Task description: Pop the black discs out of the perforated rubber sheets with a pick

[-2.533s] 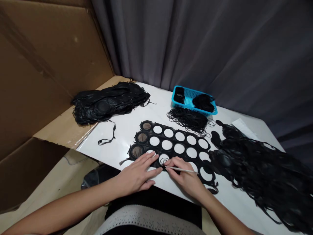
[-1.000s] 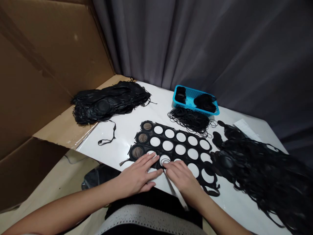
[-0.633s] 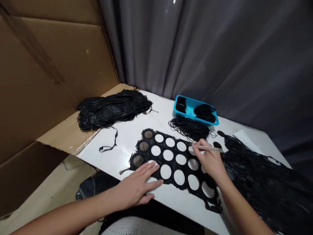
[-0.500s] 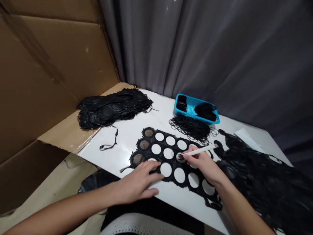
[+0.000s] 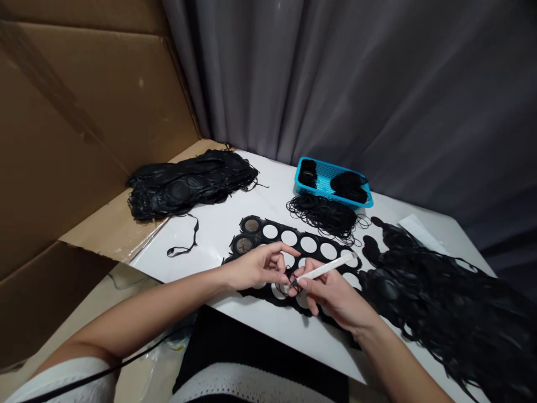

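A black rubber sheet (image 5: 293, 246) punched with round holes lies on the white table (image 5: 218, 229). Both hands are raised just above its near edge. My right hand (image 5: 331, 294) grips a thin white stick tool (image 5: 327, 268), tip pointing left. My left hand (image 5: 260, 266) pinches a small black rubber ring (image 5: 289, 278) at the tool's tip. Three holes at the sheet's left end still hold dark discs.
A blue basket (image 5: 331, 180) with black parts stands at the back, a heap of thin black rings (image 5: 323, 214) in front of it. Piles of black rubber scrap lie at left (image 5: 184, 182) and right (image 5: 440, 296). Cardboard walls the left, a grey curtain the back.
My right hand went out to the far side of the sheet with the tool and came back. My left hand has lifted off the sheet and now pinches a ring at the tool's tip.
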`<state>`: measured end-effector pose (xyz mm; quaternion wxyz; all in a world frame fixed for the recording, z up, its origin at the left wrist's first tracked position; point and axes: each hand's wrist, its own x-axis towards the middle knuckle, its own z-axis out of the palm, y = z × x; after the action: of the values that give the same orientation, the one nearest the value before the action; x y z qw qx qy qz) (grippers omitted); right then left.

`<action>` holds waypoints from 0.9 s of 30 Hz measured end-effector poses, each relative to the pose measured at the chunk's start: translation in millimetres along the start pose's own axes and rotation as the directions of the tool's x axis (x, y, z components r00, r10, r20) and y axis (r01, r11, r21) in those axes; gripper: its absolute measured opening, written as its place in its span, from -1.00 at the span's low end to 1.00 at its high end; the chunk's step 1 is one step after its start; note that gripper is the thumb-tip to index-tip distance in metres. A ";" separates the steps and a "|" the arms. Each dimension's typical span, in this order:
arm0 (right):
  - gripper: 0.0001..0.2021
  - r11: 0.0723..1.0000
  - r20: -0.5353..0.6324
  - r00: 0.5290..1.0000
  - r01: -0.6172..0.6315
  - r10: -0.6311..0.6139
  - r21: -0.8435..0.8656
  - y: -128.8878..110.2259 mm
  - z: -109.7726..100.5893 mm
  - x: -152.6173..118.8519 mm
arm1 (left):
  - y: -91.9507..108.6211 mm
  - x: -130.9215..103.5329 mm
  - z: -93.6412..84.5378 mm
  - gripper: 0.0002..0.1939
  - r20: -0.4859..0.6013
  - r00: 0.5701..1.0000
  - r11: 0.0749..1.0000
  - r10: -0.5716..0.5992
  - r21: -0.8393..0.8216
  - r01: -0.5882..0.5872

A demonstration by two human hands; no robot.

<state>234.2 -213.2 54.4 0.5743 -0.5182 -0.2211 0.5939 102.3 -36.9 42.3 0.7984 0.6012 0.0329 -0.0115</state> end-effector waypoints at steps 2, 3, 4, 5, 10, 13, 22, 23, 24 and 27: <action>-0.66 0.996 0.033 0.999 -0.034 0.031 0.085 1.9 -1.5 -1.5 | -0.6 -1.8 -1.3 -0.46 -0.014 1.000 0.995 -0.027 -0.098 0.026; -0.65 0.990 0.057 0.998 -0.046 0.039 0.133 3.3 -2.6 -2.2 | -0.8 -2.9 -2.1 -0.48 -0.031 0.999 0.991 -0.033 -0.134 0.029; -0.65 0.982 0.082 0.996 -0.055 0.040 0.182 4.7 -3.8 -2.8 | -1.4 -4.0 -2.8 -0.48 -0.049 0.998 0.987 -0.035 -0.156 0.027; -0.66 0.971 0.105 0.994 -0.057 0.034 0.230 6.3 -4.8 -3.3 | -2.3 -5.0 -3.3 -0.49 -0.067 0.997 0.988 -0.031 -0.155 0.020; -0.68 0.897 0.139 0.990 -0.033 -0.032 0.442 11.9 3.7 -1.0 | -10.1 -11.4 -2.5 -0.55 -0.055 0.998 0.999 -0.034 0.026 0.036; -0.69 0.905 0.046 0.999 -0.022 0.003 0.425 9.1 15.6 9.6 | -10.2 -24.6 -3.4 -0.65 -0.132 0.991 0.964 0.031 0.266 0.005; -0.74 0.927 -0.133 0.959 0.199 -0.251 -0.317 30.4 18.1 44.0 | -49.0 -104.9 -3.2 -0.69 0.061 0.932 0.052 0.356 0.995 -0.084; -0.76 0.892 -0.078 0.965 0.200 -0.252 -0.406 36.0 20.8 42.4 | -54.0 -109.8 -1.6 -0.65 0.070 0.931 0.014 0.358 0.997 -0.080; -0.78 0.854 -0.032 0.968 0.205 -0.250 -0.478 40.7 23.8 40.2 | -57.7 -113.2 -0.3 -0.62 0.074 0.931 -0.007 0.356 0.997 -0.077; -0.82 0.756 0.045 0.968 0.221 -0.247 -0.616 48.6 31.5 33.3 | -61.5 -116.3 1.3 -0.58 0.077 0.930 -0.019 0.360 0.997 -0.076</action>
<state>191.3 -184.1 12.2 0.4472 -0.6569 -0.4545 0.4024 -17.2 -57.7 -8.5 0.1332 0.9788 0.0019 0.1558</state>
